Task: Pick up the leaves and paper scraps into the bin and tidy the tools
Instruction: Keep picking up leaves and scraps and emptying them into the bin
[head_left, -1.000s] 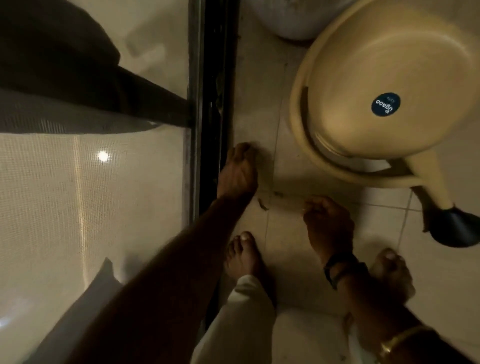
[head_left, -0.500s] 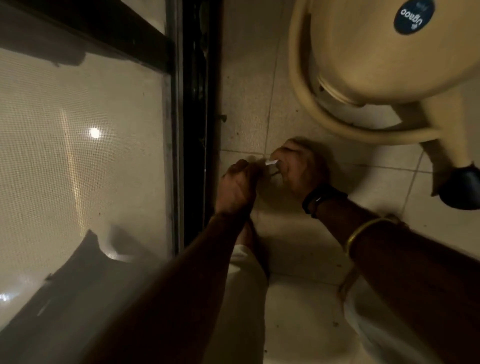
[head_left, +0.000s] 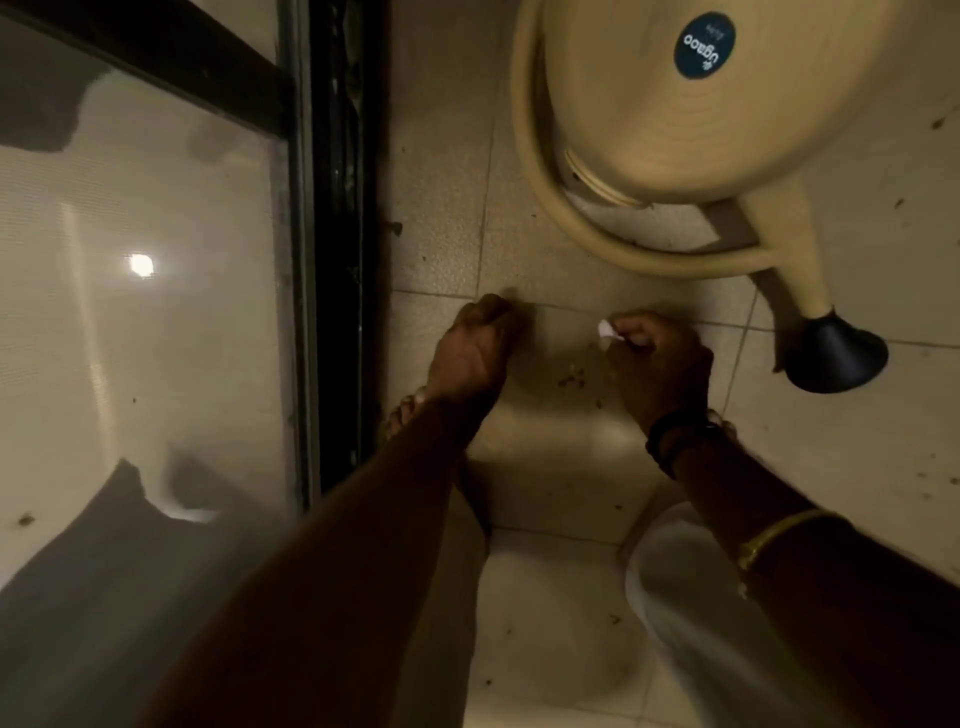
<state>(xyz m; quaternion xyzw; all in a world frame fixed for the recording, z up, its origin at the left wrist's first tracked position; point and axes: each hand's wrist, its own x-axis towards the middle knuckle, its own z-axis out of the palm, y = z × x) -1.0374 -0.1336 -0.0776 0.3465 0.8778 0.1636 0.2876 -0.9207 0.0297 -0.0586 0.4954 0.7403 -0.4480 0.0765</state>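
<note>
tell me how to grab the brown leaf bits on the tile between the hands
The leaf bits are tiny, flat and scattered on the tile, so come straight down from above and pinch each between thumb and fingertip. The right hand pinches a paper scrap, so the left hand may suit better.

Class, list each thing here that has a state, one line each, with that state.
left hand, fingers curled at the floor, contents hidden
right hand, pinching the paper scrap
paper scrap, pinched, white end showing
leaf bits, loose on the floor between the hands
stool, standing upright
</note>
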